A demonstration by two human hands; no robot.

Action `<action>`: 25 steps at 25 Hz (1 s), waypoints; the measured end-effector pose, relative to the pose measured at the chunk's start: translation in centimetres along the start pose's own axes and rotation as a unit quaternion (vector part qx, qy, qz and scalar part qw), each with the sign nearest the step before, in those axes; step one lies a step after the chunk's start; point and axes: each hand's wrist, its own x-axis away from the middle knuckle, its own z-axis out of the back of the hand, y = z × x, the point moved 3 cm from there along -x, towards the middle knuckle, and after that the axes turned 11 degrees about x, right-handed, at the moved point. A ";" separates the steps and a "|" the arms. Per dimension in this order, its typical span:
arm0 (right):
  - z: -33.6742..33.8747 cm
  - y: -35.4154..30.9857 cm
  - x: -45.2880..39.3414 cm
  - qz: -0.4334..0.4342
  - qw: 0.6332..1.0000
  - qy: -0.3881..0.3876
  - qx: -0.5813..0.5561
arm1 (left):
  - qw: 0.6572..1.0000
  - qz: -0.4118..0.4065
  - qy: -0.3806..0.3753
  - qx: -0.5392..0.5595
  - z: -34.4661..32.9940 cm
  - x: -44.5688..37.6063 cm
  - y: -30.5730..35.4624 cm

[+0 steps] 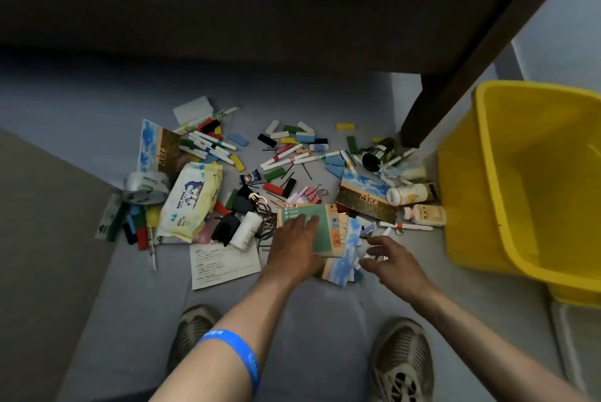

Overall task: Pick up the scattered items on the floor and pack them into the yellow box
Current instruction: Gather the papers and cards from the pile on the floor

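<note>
**Two hands low over the pile, yellow box waiting to the right**

Two of your hands reach down into the scatter on the floor (97, 128). Your left hand (294, 247) lies flat, fingers straight and close together, pressing on a green booklet (317, 229) that tops a small stack of cards and paper. Just right of that hand, sky-blue printed cards (346, 260) poke out from under the stack. Your right hand (395, 260) hovers beside them with fingers spread and slightly bent, holding nothing; whether the fingertips touch the cards you cannot tell.

The yellow box (487, 180) stands well to the right of your right hand, tilted, its open mouth facing you.

Left of your left hand lie a printed paper sheet (224, 263), a small white bottle (247, 229) and a black clip (226, 229). Farther left sit a pack of wet wipes (192, 203), a roll of tape (146, 187) and a cluster of coloured blocks (138, 226).

Beyond your hands, white marker pens (286, 156) lie criss-crossed among more coloured blocks, with pink binder clips (309, 193) nearer to you. Beyond your right hand lie a picture booklet (366, 195), two pale bottles (408, 194) and, farther off, a dark glass jar (379, 153) on its side, next to the bed leg (455, 83).

A blue wristband (234, 353) circles your left forearm, and your two shoes (401, 359) stand behind both hands.
</note>
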 end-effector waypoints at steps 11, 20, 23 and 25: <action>-4.6 -1.8 -4.8 -0.086 0.933 0.065 -0.343 | 0.990 -0.061 0.124 -0.032 -1.7 -2.0 -1.3; 0.7 -3.1 -1.1 0.060 0.884 0.029 -0.462 | 0.747 0.139 0.201 0.619 2.9 -0.1 -0.9; -1.0 -3.9 -1.0 0.067 0.954 0.048 -0.288 | 0.743 0.135 0.076 0.652 1.1 0.0 0.6; -1.4 -3.8 -1.7 0.098 0.978 0.118 -0.144 | 0.771 0.171 0.137 0.598 0.2 0.1 -0.1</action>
